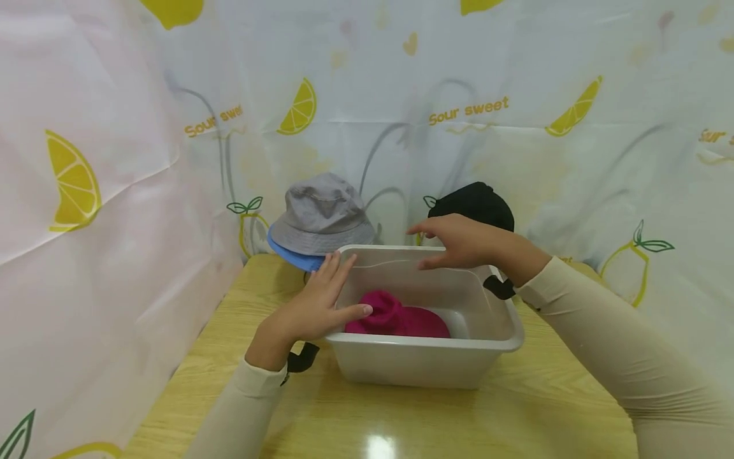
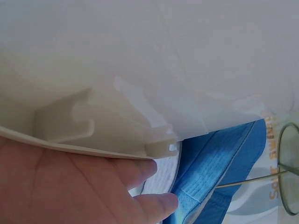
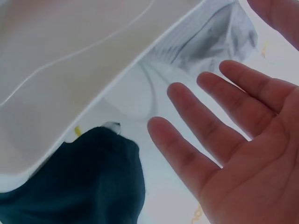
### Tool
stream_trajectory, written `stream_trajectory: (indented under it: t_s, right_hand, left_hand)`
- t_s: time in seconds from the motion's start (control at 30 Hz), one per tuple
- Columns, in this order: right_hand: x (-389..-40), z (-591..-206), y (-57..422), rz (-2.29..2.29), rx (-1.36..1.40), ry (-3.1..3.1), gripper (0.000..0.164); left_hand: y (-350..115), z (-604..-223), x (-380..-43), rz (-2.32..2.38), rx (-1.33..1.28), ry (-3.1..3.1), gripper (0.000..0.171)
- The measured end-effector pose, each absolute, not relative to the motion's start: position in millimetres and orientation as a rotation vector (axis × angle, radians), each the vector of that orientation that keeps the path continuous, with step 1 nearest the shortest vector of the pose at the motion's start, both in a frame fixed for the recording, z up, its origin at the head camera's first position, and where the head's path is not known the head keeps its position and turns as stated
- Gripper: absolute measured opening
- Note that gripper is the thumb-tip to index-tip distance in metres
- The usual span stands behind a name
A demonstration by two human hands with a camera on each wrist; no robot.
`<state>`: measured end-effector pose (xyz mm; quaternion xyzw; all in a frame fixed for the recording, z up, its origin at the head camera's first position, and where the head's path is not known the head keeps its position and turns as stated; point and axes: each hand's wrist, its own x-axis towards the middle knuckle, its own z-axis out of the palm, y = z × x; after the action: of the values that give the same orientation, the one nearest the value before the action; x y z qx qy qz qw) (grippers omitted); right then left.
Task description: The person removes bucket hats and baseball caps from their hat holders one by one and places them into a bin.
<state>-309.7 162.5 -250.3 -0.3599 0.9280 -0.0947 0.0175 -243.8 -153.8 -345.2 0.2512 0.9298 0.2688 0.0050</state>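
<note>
A pale plastic bin stands on the wooden table with a magenta cap inside, toward its left. My left hand rests on the bin's left rim, fingers extended; in the left wrist view its palm and fingers lie against the rim's underside. My right hand, empty, is held above the bin's back right part. Its fingers look spread and nearly straight in the right wrist view. Behind that hand sits a black cap, partly hidden. At back left, a grey bucket hat lies over a blue hat.
A white cloth printed with lemons hangs behind and to the left of the table. Wire stands show beside the blue hat in the left wrist view. Black straps hang at both wrists.
</note>
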Motion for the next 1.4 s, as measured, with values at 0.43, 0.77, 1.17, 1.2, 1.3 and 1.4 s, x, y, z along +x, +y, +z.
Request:
stream_trajectory:
  t_s: [0.43, 0.77, 1.17, 1.2, 1.3, 1.4]
  right_hand:
    - [-317, -248, 180, -0.347, -1.2, 3.006, 0.063]
    - [-325, -247, 189, -0.37, -1.204, 3.078, 0.058]
    - [-334, -241, 199, -0.384, -1.238, 3.141, 0.05]
    - [-334, -241, 200, -0.387, -1.238, 3.143, 0.05]
    - [-338, -241, 203, -0.385, -1.208, 3.16, 0.052]
    - [-342, -240, 206, -0.39, -1.144, 3.176, 0.054]
  left_hand:
    - [-154, -344, -242, 0.825, 0.782, 2.91, 0.104]
    - [-154, -347, -244, 0.828, 0.79, 2.919, 0.104]
    - [-154, -346, -244, 0.845, 0.79, 2.915, 0.104]
    - [-154, -346, -244, 0.843, 0.788, 2.915, 0.104]
    - [-154, -347, -244, 0.835, 0.776, 2.916, 0.104]
    - [-155, -347, -244, 0.834, 0.778, 2.918, 0.104]
